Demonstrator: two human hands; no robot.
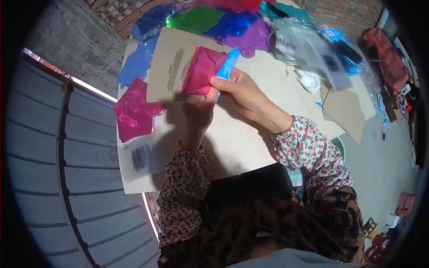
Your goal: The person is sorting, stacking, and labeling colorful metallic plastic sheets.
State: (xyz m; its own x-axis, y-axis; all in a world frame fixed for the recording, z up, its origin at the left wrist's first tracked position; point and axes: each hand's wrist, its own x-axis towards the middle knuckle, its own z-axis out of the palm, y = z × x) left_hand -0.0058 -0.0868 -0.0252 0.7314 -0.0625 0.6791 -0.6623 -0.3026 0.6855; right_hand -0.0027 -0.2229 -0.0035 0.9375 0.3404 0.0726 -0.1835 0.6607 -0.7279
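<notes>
A flat, shiny pink packet point(203, 70) is up in front of me above the table, with dark print along its left side. Along its right edge runs a light-blue printed strip point(229, 64). My right hand point(245, 94) pinches this strip between thumb and fingers. In shadow, my left hand point(200, 114) is closed on the packet's lower edge, its fingers partly hidden. Behind the packet is a tan sheet point(163, 56) with lines of dark print; whether it rests on the table or is held, I cannot tell.
Shiny sheets in green point(196, 18), blue and purple point(252, 40) line the table's far edge. A pink sheet point(138, 111) and a clear bag point(142, 157) lie at left. Clear bags point(295, 42) heap up far right, near tan cards point(346, 111). Corrugated metal point(35, 138) stands left.
</notes>
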